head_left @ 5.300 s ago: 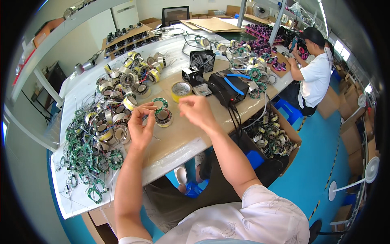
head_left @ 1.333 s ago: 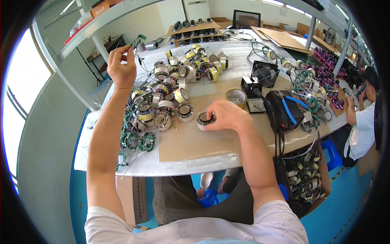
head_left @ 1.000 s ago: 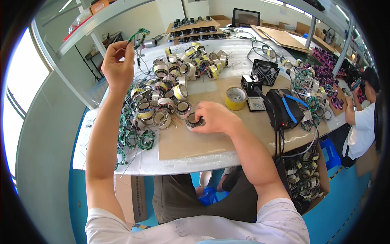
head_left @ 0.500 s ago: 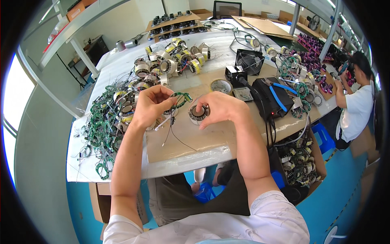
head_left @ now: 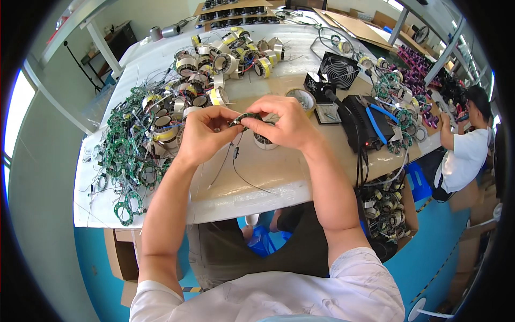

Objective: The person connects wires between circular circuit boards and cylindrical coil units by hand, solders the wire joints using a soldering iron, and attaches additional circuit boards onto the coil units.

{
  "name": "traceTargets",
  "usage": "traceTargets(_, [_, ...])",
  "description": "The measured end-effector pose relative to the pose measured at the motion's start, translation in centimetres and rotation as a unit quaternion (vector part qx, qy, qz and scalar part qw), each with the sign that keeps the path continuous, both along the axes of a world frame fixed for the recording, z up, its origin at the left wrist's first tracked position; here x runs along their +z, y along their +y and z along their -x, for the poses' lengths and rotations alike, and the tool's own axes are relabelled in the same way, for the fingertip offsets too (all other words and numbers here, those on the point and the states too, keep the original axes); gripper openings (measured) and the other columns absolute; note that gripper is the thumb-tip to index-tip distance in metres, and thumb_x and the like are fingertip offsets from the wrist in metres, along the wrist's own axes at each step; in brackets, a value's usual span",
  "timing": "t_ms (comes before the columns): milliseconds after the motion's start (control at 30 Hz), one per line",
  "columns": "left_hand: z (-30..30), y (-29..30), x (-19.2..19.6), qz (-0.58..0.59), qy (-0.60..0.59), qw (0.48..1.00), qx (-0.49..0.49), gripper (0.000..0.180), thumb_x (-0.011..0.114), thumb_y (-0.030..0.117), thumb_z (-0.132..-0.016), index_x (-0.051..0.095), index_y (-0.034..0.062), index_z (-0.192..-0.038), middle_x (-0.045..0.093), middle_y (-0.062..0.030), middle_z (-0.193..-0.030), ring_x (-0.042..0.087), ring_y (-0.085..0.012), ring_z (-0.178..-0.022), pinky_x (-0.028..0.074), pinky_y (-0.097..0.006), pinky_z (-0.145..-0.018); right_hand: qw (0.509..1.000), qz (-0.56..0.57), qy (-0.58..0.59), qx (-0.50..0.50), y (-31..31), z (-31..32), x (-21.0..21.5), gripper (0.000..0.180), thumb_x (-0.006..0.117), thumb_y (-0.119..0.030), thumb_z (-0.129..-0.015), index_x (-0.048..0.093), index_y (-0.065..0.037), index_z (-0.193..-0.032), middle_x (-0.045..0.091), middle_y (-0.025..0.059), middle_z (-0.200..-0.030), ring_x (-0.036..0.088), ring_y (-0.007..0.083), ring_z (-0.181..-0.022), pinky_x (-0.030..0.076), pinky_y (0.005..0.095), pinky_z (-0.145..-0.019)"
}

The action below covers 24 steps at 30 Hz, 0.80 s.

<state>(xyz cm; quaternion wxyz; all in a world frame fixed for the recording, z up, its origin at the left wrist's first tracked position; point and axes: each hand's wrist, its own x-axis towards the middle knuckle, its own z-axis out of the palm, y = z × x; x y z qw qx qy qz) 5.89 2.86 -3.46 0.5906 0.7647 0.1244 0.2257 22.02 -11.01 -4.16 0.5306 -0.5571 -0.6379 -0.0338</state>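
Observation:
Between my two hands is a small green ring-shaped circuit board (head_left: 248, 116) with thin wires hanging from it. My left hand (head_left: 208, 131) pinches its left side between thumb and fingertips. On its right side, the thumb and index finger of my right hand (head_left: 284, 122) grip the board too. Just below my right hand a round motor stator (head_left: 264, 143) sits on the brown board covering the table, partly hidden by my fingers. A dark wire (head_left: 236, 155) with a small connector dangles from the ring over the tabletop.
A heap of green ring boards (head_left: 126, 139) lies at left, beside piled stators (head_left: 225, 61). To the right are a tape roll (head_left: 301, 100), a black fan (head_left: 339, 71), a black box (head_left: 358, 121) and blue-handled pliers (head_left: 375, 124). Another person (head_left: 464, 145) sits far right.
My right hand has left the stator and moved up and left to take hold of the ring board. My left hand keeps its pinch on it. The whole view has shifted slightly.

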Motion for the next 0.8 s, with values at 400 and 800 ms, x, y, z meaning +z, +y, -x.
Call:
traceTargets(400, [-0.3,0.5,-1.3,-0.075,-0.041,0.994,0.072,0.02,0.078,0.007,-0.082,0.076,-0.0019,-0.1,0.062,0.0053,-0.068,0.044,0.0005,-0.057,0.034,-0.019,-0.05,0.999,0.049,0.01,0.013,-2.0,-2.4,1.1,0.036,0.083,-0.02,-0.081,0.074,-0.004,-0.112,0.076,0.0082,-0.102,0.069,0.0137,-0.094,0.053,0.0286,-0.083])
traceTargets(800, [-0.2,1.8,-0.9,-0.059,-0.048,0.99,0.122,0.022,0.075,0.006,-0.082,0.071,-0.0056,-0.1,0.062,0.0015,-0.068,0.052,-0.0024,-0.055,0.046,-0.022,-0.042,0.917,0.397,0.008,-0.028,-1.6,-3.5,0.1,0.074,0.091,-0.028,-0.067,0.062,-0.007,-0.131,0.066,0.0097,-0.127,0.067,0.021,-0.107,0.054,0.0347,-0.09])
